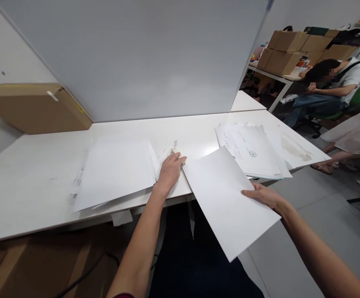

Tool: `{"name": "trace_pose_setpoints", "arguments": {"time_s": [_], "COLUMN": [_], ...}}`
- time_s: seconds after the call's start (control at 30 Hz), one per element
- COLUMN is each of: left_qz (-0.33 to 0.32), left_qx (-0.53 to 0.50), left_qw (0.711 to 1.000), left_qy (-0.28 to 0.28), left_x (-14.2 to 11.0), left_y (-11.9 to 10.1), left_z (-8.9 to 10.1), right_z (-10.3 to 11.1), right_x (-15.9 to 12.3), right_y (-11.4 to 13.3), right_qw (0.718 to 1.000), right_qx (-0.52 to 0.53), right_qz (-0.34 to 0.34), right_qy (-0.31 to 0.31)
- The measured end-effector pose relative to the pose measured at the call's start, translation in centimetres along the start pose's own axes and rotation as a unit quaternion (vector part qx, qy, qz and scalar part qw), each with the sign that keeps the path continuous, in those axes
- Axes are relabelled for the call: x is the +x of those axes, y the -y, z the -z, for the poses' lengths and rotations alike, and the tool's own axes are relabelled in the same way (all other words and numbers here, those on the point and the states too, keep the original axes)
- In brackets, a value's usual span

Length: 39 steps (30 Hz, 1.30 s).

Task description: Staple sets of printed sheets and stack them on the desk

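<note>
My right hand (265, 195) grips a white sheet of paper (226, 203) by its right edge, thumb on top and the other fingers hidden beneath. The sheet slants over the table's front edge, its far part above the tabletop. My left hand (170, 170) is closed, with fingers bent over a small beige thing with a metal bit (183, 164) near the sheet's left corner; its kind is mostly hidden. Left of that hand lies a loose stack of white paper (118, 169). To the right, a pile of printed sheets (250, 151) bears a round stamp.
A cardboard box (34, 107) stands at the table's left rear, beside a large upright whiteboard (142, 58). Beyond the white table (34, 178), a seated person (335, 89) bends forward near stacked cartons (282, 58). Another person's legs show at the right edge.
</note>
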State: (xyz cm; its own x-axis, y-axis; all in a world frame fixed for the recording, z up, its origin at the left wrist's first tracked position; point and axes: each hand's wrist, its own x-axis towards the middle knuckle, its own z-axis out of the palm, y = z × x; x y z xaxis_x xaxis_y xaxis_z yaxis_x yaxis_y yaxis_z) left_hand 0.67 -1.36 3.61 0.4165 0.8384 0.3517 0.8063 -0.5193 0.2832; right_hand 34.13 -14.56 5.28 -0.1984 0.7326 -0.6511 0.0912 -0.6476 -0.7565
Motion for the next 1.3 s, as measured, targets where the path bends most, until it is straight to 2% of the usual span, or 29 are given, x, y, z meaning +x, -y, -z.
{"name": "trace_pose_setpoints", "arguments": {"time_s": [0.27, 0.67, 1.0, 1.13, 1.2, 1.3], "left_qz": [0.005, 0.011, 0.0, 0.009, 0.01, -0.003], "left_qx": [0.01, 0.014, 0.011, 0.015, 0.02, 0.027], "left_qw": [1.0, 1.0, 1.0, 1.0, 1.0, 0.999], "left_qy": [0.006, 0.025, -0.014, -0.009, -0.004, -0.027], "left_x": [-0.2, -0.3, -0.7, -0.8, -0.8, -1.0], "left_y": [0.3, 0.4, 0.8, 0.7, 0.5, 0.0], "left_z": [-0.1, 0.2, -0.5, -0.4, -0.1, 0.0], "right_z": [-0.8, -0.9, -1.8, -1.7, -1.3, -0.4], "right_x": [0.3, 1.0, 1.2, 0.7, 0.0, -1.6], "right_y": [1.3, 1.3, 1.9, 2.2, 2.8, 4.4], "right_qw": [1.0, 1.0, 0.999, 0.998, 0.996, 0.983], "right_qx": [-0.013, 0.002, -0.03, -0.041, -0.056, -0.069], "right_qz": [0.003, -0.01, -0.006, 0.001, 0.004, 0.022], "right_qy": [0.003, -0.014, -0.03, -0.037, -0.066, -0.168]}}
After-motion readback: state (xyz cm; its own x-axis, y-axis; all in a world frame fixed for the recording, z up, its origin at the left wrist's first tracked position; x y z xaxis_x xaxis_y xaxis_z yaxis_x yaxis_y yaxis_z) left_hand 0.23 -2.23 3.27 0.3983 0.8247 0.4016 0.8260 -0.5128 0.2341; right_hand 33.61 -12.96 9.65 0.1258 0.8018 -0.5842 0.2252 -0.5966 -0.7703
